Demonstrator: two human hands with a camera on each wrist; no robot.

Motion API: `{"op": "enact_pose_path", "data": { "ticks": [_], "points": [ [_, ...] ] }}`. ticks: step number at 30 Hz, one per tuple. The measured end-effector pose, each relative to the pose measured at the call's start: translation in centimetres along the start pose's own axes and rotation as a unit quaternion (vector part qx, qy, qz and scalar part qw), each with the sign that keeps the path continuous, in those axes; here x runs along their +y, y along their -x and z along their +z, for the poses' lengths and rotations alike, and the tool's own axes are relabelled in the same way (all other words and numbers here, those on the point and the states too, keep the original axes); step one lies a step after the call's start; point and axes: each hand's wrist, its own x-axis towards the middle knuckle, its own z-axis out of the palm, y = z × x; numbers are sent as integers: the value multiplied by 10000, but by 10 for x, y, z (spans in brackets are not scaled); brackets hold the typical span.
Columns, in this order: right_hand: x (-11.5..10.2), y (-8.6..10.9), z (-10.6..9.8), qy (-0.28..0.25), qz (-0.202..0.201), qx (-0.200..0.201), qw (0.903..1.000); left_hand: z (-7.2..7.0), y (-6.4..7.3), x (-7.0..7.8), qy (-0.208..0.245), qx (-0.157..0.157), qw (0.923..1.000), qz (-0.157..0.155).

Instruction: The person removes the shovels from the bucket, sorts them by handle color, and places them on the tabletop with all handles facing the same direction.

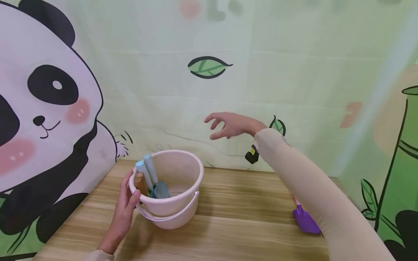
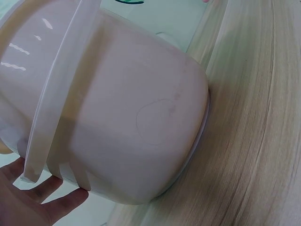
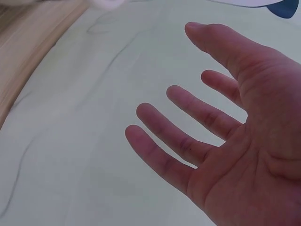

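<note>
A pale pink bucket (image 1: 183, 203) stands on the wooden table, its handle hanging down at the front. My left hand (image 1: 125, 203) grips the bucket's left rim, thumb near the top edge; the left wrist view shows fingers (image 2: 66, 205) against its outer wall. Inside lean two tools with light blue handles (image 1: 151, 168), a blue-grey shovel blade (image 1: 161, 190) and a brown piece (image 1: 140, 183) whose kind is unclear. Raised above and right of the bucket, my right hand (image 1: 233, 125) holds nothing, its fingers spread and slightly bent; the right wrist view shows its bare palm (image 3: 240, 165).
A purple toy shovel (image 1: 306, 220) lies on the table (image 1: 241, 232) at the right, partly hidden by my right sleeve (image 1: 303, 181). Behind the table hangs a pale green cloth (image 1: 156, 72) printed with a panda and leaves. A black and yellow piece (image 1: 252, 154) shows below my right wrist.
</note>
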Motion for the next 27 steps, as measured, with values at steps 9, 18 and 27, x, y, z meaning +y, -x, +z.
{"op": "enact_pose_path", "data": {
  "ticks": [9,18,27],
  "points": [
    [-30,-30,18,-269,-258,-89,9993,-1,0,1,6,-57,10000,-80],
    [-52,-60,42,-424,-485,-242,9976,0,0,1,3,-67,9999,-94],
    [-78,-83,67,-618,-728,-373,9947,1,-1,-3,131,22,9999,-47]
  ]
}}
